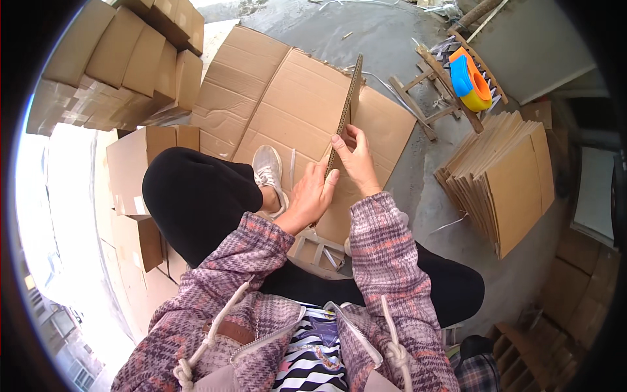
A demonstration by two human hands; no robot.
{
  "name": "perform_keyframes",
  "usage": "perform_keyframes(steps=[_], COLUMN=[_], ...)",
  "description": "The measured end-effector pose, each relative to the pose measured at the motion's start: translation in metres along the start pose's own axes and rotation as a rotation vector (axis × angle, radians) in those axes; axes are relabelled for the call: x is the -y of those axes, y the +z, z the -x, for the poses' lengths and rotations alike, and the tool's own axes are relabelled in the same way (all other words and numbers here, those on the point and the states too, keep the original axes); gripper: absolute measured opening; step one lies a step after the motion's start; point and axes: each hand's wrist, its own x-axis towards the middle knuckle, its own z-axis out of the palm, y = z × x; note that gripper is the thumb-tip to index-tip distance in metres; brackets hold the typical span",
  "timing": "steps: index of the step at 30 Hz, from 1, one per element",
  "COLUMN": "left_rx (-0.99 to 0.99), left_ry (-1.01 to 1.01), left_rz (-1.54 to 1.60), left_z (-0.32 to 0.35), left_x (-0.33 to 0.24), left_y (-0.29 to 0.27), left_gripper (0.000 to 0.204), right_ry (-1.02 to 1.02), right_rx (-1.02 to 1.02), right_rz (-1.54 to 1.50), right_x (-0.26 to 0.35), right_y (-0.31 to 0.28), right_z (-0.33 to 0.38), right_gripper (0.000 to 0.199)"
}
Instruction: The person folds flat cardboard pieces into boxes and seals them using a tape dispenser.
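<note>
A flat piece of corrugated cardboard (345,108) stands on edge between my hands, its fluted edge turned up toward me. My left hand (309,197) grips its near end, thumb along the edge. Slightly farther off, my right hand (356,161) holds the same piece from the right, thumb on the edge and fingers curled round the far side. Beneath lies a large opened-out cardboard sheet (251,98) with a crease across it. My left shoe (268,171) rests on that sheet. What my fingers do on the piece's left face is partly hidden.
Closed cartons (124,55) are stacked at the far left, with more boxes (140,163) below them. At right, flattened cardboard (516,176) stands in a bundle. A small wooden stool (434,88) and an orange, blue and yellow ring-shaped thing (471,80) sit behind it.
</note>
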Motion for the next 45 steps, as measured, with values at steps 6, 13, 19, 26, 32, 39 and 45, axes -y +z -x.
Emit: perform_keyframes(steps=[6,13,19,26,32,39,45], left_rx=[-0.050,-0.013,-0.112,-0.231,-0.119,-0.129,-0.298], left_ry=[-0.004,-0.153,0.099,0.411,0.375,0.213,0.248], left_rz=[0.147,0.359,-0.108,-0.492,-0.442,-0.318,-0.503], left_z=[-0.005,-0.014,-0.014,-0.023,-0.024,-0.035,-0.067], left_x=[0.044,0.044,0.019,0.009,0.010,0.002,0.008], left_y=[0.014,0.011,0.001,-0.017,-0.013,-0.014,-0.035], left_gripper=[0.058,0.065,0.048,0.063,0.040,0.027,0.021], right_ry=[0.013,-0.037,-0.029,-0.096,-0.140,-0.008,-0.024], right_rx=[-0.016,-0.088,-0.104,-0.233,-0.541,-0.423,-0.308], right_rz=[-0.014,0.187,0.177,0.362,0.535,0.832,1.275], right_x=[-0.019,-0.001,0.003,0.029,0.034,0.053,0.035], right_y=[0.004,-0.008,-0.023,-0.038,-0.077,-0.127,-0.106], right_z=[0.000,0.003,0.008,0.017,0.017,0.049,0.075], right_gripper=[0.090,0.088,0.085,0.079,0.079,0.038,0.045])
